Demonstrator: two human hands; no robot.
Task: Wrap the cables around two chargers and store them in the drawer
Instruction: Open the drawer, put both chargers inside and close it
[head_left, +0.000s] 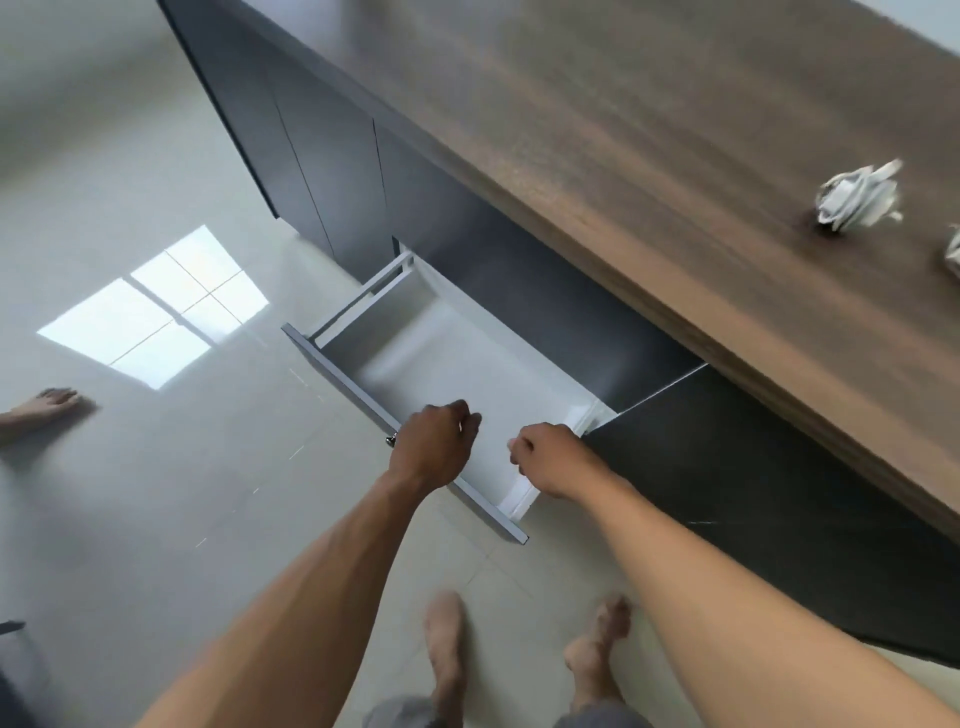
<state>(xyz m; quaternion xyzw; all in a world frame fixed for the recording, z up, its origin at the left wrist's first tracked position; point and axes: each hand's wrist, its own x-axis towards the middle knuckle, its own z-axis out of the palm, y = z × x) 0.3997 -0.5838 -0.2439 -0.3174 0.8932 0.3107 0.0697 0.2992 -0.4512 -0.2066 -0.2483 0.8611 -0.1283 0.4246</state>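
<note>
Two bare forearms reach forward and down from the bottom of the frame toward an open drawer (457, 358) in a dark cabinet. The left hand (434, 447) sits over the drawer's front panel, knuckles up and fingers curled down over the top edge beside a small metal knob (390, 440); it looks closed on that edge, though the fingertips are hidden. The right hand (558, 460) is at the near right corner of the drawer, wrist bent, fingers curled into a loose fist against the white side wall; whether it grips the wall cannot be told. The drawer is pulled well out, and its white inside shows nothing in it.

On the wooden countertop (623, 130) above and to the right lies a wrapped charger (857, 197), a white bundle with cable wound around it, blurred by motion. A second white bundle (955, 254) shows only partly at the right edge, just beside the first. Both are well apart from the hands.

Below, the person's two bare feet (447, 654) stand on a pale tiled floor (156, 493), and another bare foot (49, 405) enters from the left edge.
</note>
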